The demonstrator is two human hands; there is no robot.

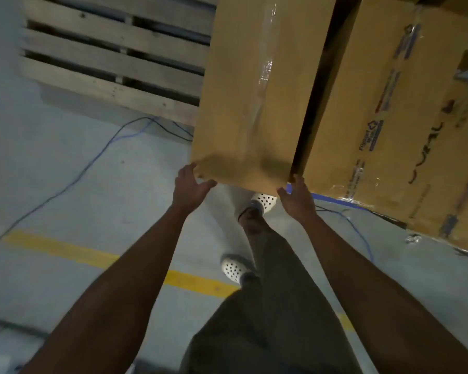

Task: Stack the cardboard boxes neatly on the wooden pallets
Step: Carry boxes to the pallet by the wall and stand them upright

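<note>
Our left hand point(192, 186) and right hand point(295, 197): fingers extended, clasping nothing, pressed against the near corners of the plain cardboard box point(254, 90). We list that box as taped lengthwise, reaching over the right end of the wooden pallet point(106, 63), just beside a printed box point(389, 117), with a dark gap between. On the floor we note a yellow line point(65, 249) and a blue cable point(92, 163).

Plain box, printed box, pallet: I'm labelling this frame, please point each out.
plain box point(243, 90), head view, taped top face.
printed box point(389, 117), head view, printed face.
wooden pallet point(114, 91), head view, bare slat.
</note>
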